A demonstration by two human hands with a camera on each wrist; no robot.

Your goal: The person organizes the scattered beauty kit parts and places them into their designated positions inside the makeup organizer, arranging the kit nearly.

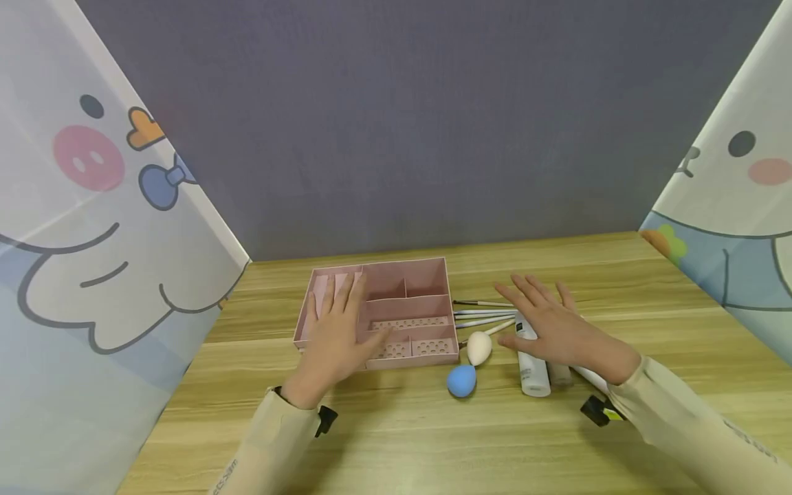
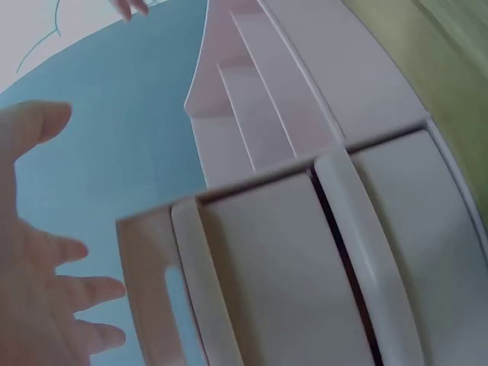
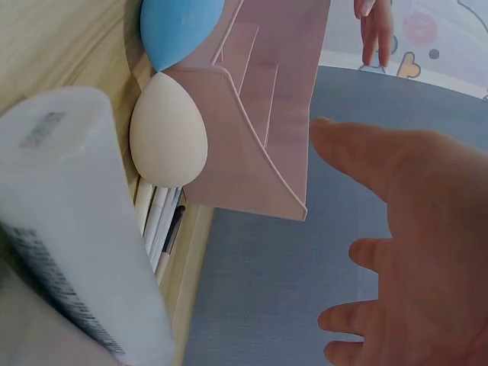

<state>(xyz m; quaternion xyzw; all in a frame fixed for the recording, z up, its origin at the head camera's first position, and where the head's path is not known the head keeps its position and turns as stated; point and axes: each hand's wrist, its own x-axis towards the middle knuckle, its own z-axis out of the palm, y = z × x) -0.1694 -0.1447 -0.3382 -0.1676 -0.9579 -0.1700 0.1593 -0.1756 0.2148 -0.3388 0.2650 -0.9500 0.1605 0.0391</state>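
My left hand (image 1: 337, 337) hovers over the left part of a pink desk organizer (image 1: 427, 278), its fingers spread and holding nothing. In the left wrist view the organizer's drawer fronts (image 2: 274, 259) face the camera, apart from the fingers. To the right, my right hand (image 1: 557, 330) is held above a white tube (image 1: 533, 371), fingers spread, gripping nothing. Between the hands lie a cream makeup sponge (image 1: 479, 348) and a blue makeup sponge (image 1: 461, 381), tips close together. Several thin brushes (image 1: 485, 314) lie by the organizer's right side, their right ends hidden behind the tube and hand.
Beside the white tube are a greyish bottle (image 1: 560, 375) and another white item (image 1: 592, 379), both partly hidden by the right arm. The wooden table (image 1: 396, 440) meets a grey back panel (image 1: 396, 137). Cartoon-printed panels (image 1: 74, 275) stand at both sides.
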